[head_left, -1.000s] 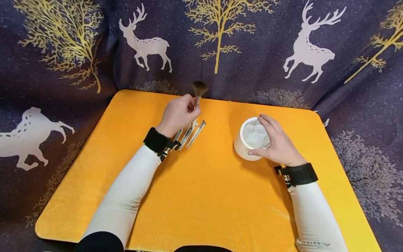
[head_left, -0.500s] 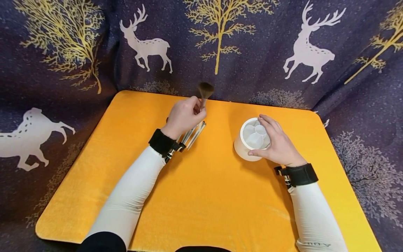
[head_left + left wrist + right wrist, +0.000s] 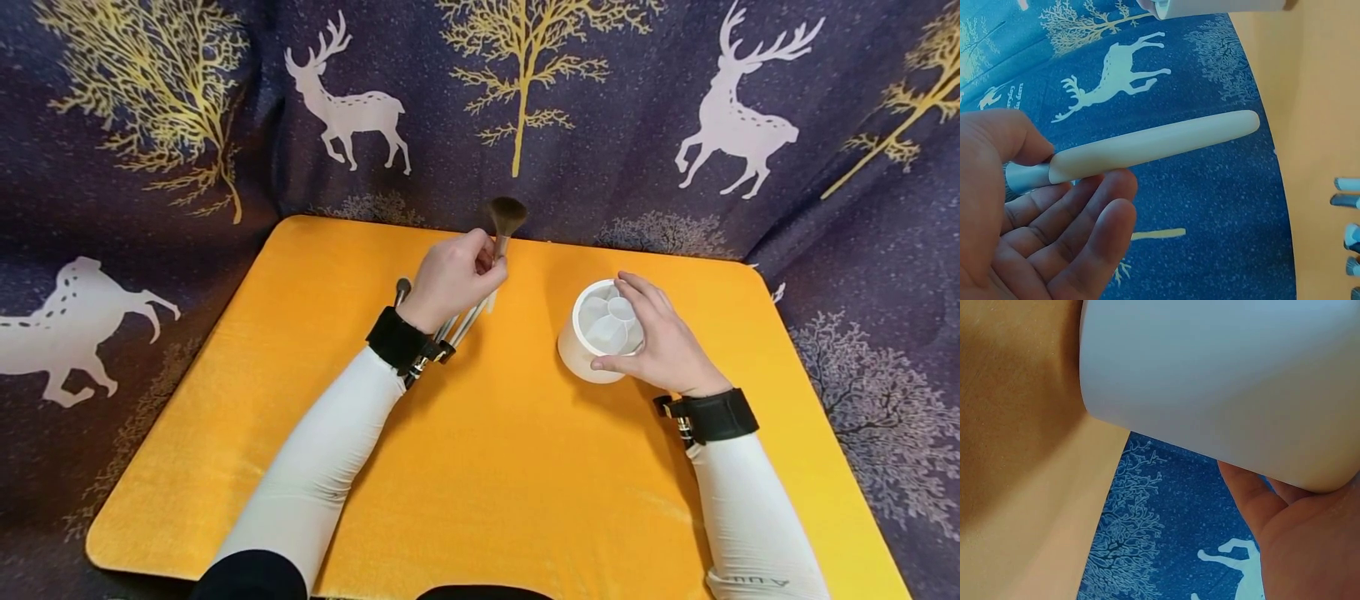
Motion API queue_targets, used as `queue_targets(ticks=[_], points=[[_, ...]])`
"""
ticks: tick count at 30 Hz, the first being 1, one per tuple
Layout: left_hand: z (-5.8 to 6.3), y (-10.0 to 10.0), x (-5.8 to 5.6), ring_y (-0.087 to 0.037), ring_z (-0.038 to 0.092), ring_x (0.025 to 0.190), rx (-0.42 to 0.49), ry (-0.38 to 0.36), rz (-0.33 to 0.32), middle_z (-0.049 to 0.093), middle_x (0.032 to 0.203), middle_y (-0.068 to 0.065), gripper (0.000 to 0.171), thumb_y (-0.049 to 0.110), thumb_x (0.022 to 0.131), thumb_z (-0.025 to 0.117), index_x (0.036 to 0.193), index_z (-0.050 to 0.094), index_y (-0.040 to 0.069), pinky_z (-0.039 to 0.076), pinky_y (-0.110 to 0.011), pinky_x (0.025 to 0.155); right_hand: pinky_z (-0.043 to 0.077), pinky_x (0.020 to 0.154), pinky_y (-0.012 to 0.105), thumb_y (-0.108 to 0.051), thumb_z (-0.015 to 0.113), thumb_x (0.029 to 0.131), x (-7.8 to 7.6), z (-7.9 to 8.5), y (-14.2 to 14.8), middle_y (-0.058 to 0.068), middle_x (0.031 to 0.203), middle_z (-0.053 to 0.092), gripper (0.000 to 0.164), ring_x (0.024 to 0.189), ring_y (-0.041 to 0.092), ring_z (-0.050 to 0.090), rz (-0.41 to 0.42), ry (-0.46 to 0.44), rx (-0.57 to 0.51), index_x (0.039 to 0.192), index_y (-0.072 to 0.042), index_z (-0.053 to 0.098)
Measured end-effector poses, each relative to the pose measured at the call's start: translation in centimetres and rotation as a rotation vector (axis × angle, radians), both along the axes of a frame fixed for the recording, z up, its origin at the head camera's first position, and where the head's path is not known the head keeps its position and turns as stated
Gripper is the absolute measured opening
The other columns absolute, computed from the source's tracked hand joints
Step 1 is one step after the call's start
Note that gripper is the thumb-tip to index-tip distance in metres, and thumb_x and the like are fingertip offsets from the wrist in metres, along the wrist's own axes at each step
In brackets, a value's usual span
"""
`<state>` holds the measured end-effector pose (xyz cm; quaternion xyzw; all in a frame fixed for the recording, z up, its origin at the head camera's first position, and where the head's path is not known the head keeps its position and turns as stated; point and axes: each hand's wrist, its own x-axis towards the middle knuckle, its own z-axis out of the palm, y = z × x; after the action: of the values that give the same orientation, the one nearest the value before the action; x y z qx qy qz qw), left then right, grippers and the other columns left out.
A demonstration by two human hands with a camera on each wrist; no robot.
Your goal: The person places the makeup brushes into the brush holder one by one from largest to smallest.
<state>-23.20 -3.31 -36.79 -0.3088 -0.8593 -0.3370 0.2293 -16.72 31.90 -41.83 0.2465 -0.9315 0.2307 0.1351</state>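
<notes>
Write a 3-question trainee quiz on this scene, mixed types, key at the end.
1. Multiple choice: where does the left hand grip the large brush?
a) at the handle's free tip
b) near the bristled end
c) nowhere; that hand is empty

2. True or false: the white holder is one undivided space inside.

3. Fill in: the other brushes lie on the orange table, nearer the person's ____ hand.

Key
1. b
2. False; the head view shows several compartments.
3. left; the right hand is farther off, holding the white holder.
</notes>
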Motion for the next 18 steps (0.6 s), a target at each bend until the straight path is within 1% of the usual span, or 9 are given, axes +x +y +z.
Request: queue_targets(ticks=[4, 9, 14, 18], points=[[0.2, 0.5, 0.0, -0.001, 0.045, 0.06, 0.006, 0.031, -0.02, 0.056, 0.074, 0.011, 0.012, 0.029, 0.093, 0.057, 0.089, 0.057, 0.018, 0.036, -0.025, 0.052, 0.037, 0.101, 0.059, -0.068, 0.086, 0.054, 0.0, 0.0, 0.0, -0.003, 0.159, 0.024, 0.123, 0.142, 0.02, 0.024, 0.001, -0.001, -0.001, 0.155, -0.024, 0.03], [0.4, 1.2, 0.1, -0.001, 0.045, 0.06, 0.007, 0.049, -0.032, 0.058, 0.074, 0.009, 0.014, 0.031, 0.093, 0.057, 0.088, 0.057, 0.018, 0.037, -0.025, 0.052, 0.036, 0.102, 0.058, -0.067, 0.086, 0.054, 0.0, 0.0, 0.0, -0.002, 0.159, 0.024, 0.124, 0.142, 0.02, 0.023, 0.007, -0.003, -0.006, 0.155, -0.023, 0.03], [0.7, 2.0, 0.2, 0.0, 0.045, 0.061, 0.014, 0.05, -0.041, 0.057, 0.074, 0.01, 0.014, 0.031, 0.092, 0.058, 0.088, 0.057, 0.018, 0.037, -0.024, 0.052, 0.036, 0.102, 0.058, -0.067, 0.086, 0.054, 0.0, 0.1, 0.0, -0.002, 0.159, 0.024, 0.123, 0.142, 0.02, 0.023, 0.011, -0.009, -0.009, 0.154, -0.021, 0.031], [1.1, 2.7, 0.2, 0.001, 0.046, 0.063, 0.025, 0.048, -0.072, 0.058, 0.075, 0.009, 0.014, 0.031, 0.093, 0.059, 0.089, 0.058, 0.017, 0.039, -0.023, 0.054, 0.037, 0.101, 0.058, -0.067, 0.086, 0.054, 0.0, 0.0, 0.0, -0.001, 0.159, 0.024, 0.124, 0.142, 0.02, 0.024, 0.01, -0.009, -0.008, 0.154, -0.02, 0.031]])
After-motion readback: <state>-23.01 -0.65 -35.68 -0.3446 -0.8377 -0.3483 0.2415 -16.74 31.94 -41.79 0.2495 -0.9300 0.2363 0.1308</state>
